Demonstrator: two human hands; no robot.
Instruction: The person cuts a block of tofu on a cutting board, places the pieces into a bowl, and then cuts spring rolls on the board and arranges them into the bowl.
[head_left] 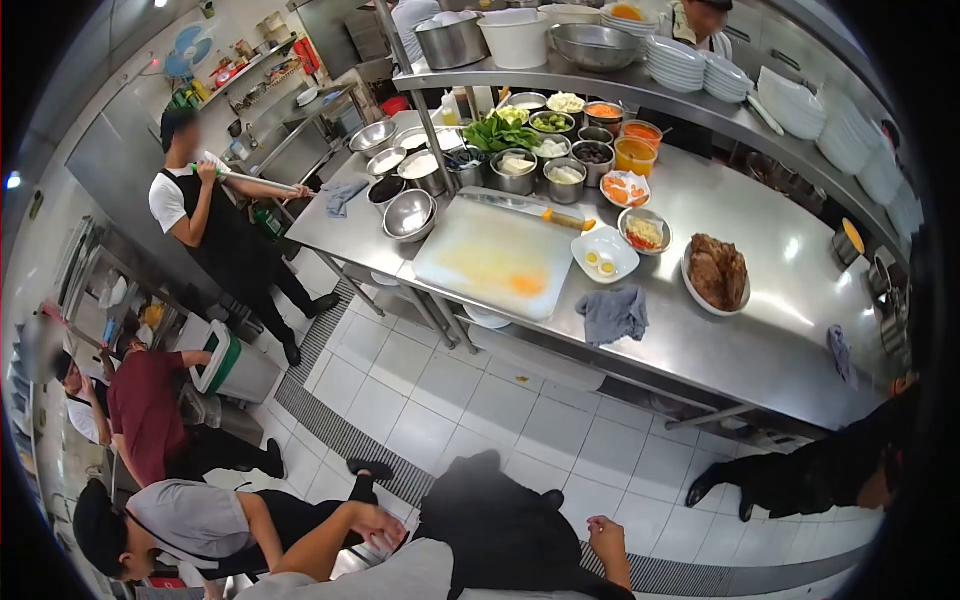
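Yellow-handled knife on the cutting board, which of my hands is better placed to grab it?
Probably your right hand: the knife's handle points rightward, more in line with that hand. Your left hand is farther left.

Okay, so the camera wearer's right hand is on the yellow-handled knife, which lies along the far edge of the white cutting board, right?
Not the hand: the head view shows the right hand apart from the yellow-handled knife, low down beside the body. The knife does lie along the white cutting board's far edge.

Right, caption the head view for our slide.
Kitchen prep counter: orange-handled knife on a stained cutting board, beside egg halves.
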